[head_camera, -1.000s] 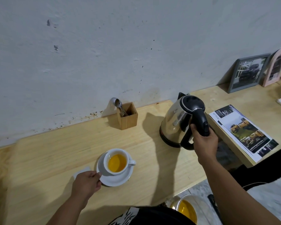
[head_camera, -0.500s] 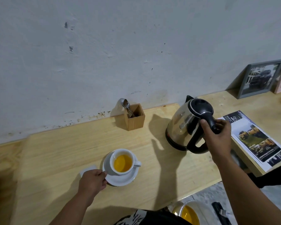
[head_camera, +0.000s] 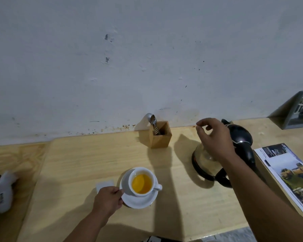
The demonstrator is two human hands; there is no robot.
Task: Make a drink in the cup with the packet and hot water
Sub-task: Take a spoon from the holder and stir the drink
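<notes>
Two steps apparently done: cup [head_camera: 141, 182] filled yellow mid-table; stirring left. Left hand [head_camera: 108, 198] pinching saucer [head_camera: 138, 200]; right hand [head_camera: 215, 138] empty, fingers loosely spread, near spoon [head_camera: 153, 121].

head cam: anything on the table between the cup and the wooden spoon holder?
Nothing. In the head view the stretch of table between the cup and the wooden spoon holder is bare wood, crossed only by the holder's shadow.

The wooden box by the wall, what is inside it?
The wooden box holds a metal spoon, bowl end up, leaning against the wall. The box's own sides hide its bottom.
</notes>
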